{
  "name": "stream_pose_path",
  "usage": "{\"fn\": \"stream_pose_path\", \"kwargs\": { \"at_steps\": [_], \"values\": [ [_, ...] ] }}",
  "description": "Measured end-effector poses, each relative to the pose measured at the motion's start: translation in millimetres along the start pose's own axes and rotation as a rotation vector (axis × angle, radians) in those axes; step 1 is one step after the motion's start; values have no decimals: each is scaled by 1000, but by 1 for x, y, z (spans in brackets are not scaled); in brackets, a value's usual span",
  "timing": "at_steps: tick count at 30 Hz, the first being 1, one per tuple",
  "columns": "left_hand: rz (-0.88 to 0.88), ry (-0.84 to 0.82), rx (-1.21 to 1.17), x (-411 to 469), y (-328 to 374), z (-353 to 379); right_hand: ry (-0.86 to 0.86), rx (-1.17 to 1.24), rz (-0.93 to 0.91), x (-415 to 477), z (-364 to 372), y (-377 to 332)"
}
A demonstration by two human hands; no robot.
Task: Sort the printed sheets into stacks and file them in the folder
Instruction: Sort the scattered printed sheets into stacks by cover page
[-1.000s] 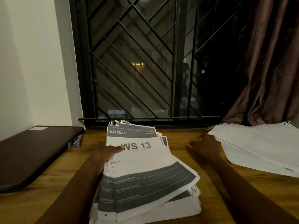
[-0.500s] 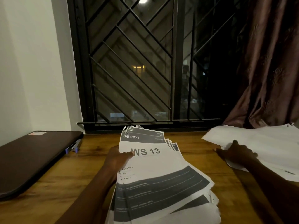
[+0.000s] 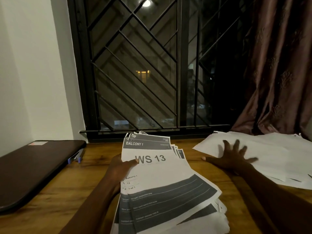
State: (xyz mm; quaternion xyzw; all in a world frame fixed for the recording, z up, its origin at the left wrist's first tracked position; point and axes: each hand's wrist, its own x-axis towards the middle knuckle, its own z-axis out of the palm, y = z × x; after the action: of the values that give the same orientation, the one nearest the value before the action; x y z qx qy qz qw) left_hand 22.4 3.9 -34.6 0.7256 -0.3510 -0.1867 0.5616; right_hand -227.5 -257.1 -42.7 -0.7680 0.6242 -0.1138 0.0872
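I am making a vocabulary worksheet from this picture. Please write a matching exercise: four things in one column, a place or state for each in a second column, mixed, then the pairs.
1. left hand
2. right hand
3. dark folder
4. curtain

a. spread flat on the white sheets
b. hangs right of the window
c. grips the WS 13 stack
d. lies closed, left on the table

Pairs: 1-c, 2-a, 3-d, 4-b.

Matt paper sheets (image 3: 162,181) on a glossy, grained wooden table (image 3: 55,205).
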Motion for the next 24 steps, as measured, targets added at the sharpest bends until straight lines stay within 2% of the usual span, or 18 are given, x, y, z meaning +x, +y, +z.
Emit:
{"fn": "stream_pose_path", "kwargs": {
  "at_steps": [2, 4, 8, 11, 13, 15, 16, 18, 19, 20, 22, 24],
  "values": [
    [-4, 2, -2, 2, 0, 1, -84, 31, 56, 0, -1, 0],
    [-9, 3, 3, 3, 0, 1, -80, -10, 5, -5, -6, -6],
    [-30, 4, -23, 0, 1, 2, 123, -79, -209, -30, -4, -26],
    [-54, -11, -62, 3, -4, -2, 193, -115, -316, -48, -4, -40],
    [-47, -19, -79, 2, -4, -5, 269, 187, -330, -51, -19, -45],
    [-66, -8, -88, 4, -6, -6, 362, 681, -345, -46, -46, -47],
    [-65, -9, -105, 4, -6, -7, 334, 980, -325, -44, -63, -48],
    [-79, -55, -128, 4, -5, -8, 93, 1575, -313, -51, -93, -51],
    [-82, -88, -139, 8, -9, -9, -27, 1779, -319, -52, -102, -52],
    [-90, -121, -160, 12, -13, -9, -121, 1861, -316, -54, -109, -52],
    [-92, -107, -198, 10, -12, -7, -200, 1698, -312, -56, -105, -53],
    [-83, -73, -221, 5, -10, -6, -226, 1325, -333, -61, -79, -54]
  ]
}}
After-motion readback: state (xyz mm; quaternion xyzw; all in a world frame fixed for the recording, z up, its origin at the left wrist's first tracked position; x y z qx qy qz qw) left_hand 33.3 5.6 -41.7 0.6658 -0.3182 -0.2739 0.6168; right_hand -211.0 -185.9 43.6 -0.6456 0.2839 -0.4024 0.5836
